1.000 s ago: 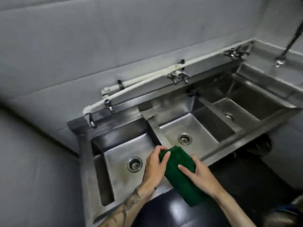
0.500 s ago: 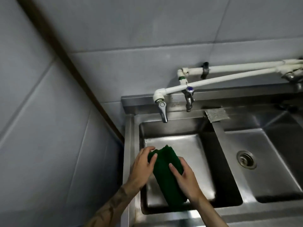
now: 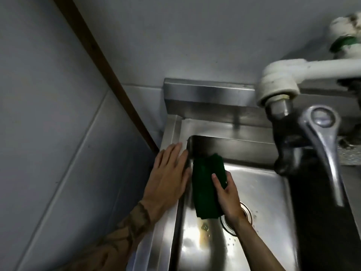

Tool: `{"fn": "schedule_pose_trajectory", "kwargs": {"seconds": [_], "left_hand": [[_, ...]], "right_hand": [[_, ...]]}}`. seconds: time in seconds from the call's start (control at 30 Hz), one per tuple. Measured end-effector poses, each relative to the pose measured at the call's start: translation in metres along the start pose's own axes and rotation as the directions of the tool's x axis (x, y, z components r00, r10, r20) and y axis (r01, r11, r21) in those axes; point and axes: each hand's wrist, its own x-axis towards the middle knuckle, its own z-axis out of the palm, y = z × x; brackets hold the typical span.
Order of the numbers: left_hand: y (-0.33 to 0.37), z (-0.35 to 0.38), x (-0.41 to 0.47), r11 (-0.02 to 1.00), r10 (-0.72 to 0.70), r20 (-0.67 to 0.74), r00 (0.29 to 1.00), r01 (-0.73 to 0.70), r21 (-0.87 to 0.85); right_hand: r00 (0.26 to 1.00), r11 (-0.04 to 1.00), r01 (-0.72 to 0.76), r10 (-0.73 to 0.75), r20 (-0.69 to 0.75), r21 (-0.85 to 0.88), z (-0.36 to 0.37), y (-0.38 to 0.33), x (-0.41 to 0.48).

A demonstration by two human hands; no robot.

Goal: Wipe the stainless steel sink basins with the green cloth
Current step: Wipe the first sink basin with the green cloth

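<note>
The green cloth [image 3: 205,184] is folded long and lies against the left inner wall of the leftmost steel basin [image 3: 259,184], near its back corner. My right hand [image 3: 227,194] is inside the basin and presses on the cloth's right side, thumb on top. My left hand [image 3: 169,173] lies flat with fingers spread on the sink's left rim [image 3: 164,227], beside the cloth and holding nothing. The drain [image 3: 246,214] is partly hidden under my right wrist.
A chrome tap lever [image 3: 322,145] on a white pipe elbow [image 3: 277,83] hangs close over the basin's right side. Grey wall panels stand to the left and behind, with a brown strip [image 3: 109,75] in the corner. A rusty stain [image 3: 203,229] marks the basin floor.
The view has closed in on the left basin. My left hand let go of the cloth and moved onto the rim. My right hand carried the cloth to the basin's left back corner.
</note>
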Motion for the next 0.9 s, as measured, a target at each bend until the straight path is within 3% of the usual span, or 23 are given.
{"fn": "schedule_pose_trajectory", "kwargs": {"seconds": [0.07,0.13,0.2,0.27,0.4,0.57,0.7,0.8,0.9], "left_hand": [[-0.002,0.001,0.001,0.999,-0.021,-0.003,1.000,0.021,0.048],[-0.002,0.001,0.000,0.996,-0.047,0.000,0.999,0.047,0.072],[-0.002,0.000,-0.001,0.996,-0.055,0.009,0.998,0.054,0.067],[-0.002,0.001,0.000,0.997,-0.054,0.008,0.999,0.053,0.061],[-0.003,0.002,0.002,0.997,-0.048,-0.001,0.999,0.048,0.062],[-0.005,0.006,0.005,0.997,-0.032,-0.015,0.999,0.033,0.063],[-0.004,0.004,0.003,0.997,-0.038,0.012,0.999,0.037,0.063],[-0.003,0.002,0.001,0.998,-0.039,0.022,0.999,0.038,0.055],[-0.003,0.001,0.001,0.998,-0.033,0.000,0.999,0.033,0.059]], "right_hand": [[0.998,0.938,-0.062,0.053,-0.036,-0.340,0.007,0.024,0.022],[0.989,0.736,-0.055,-0.053,-0.139,-0.675,0.011,0.049,0.032],[0.967,0.639,0.053,-0.224,-0.120,-0.768,0.017,0.062,0.033],[0.940,0.522,0.190,-0.340,0.002,-0.832,0.024,0.073,0.039],[0.901,0.272,0.351,-0.358,0.244,-0.896,0.042,0.086,0.063],[0.898,0.174,0.347,-0.344,0.274,-0.921,0.061,0.104,0.079],[0.911,0.234,0.269,-0.377,0.168,-0.934,0.064,0.133,0.033],[0.914,0.226,0.266,-0.367,0.171,-0.937,0.065,0.152,-0.004],[0.911,0.243,0.269,-0.377,0.165,-0.932,0.061,0.142,0.014]]}}
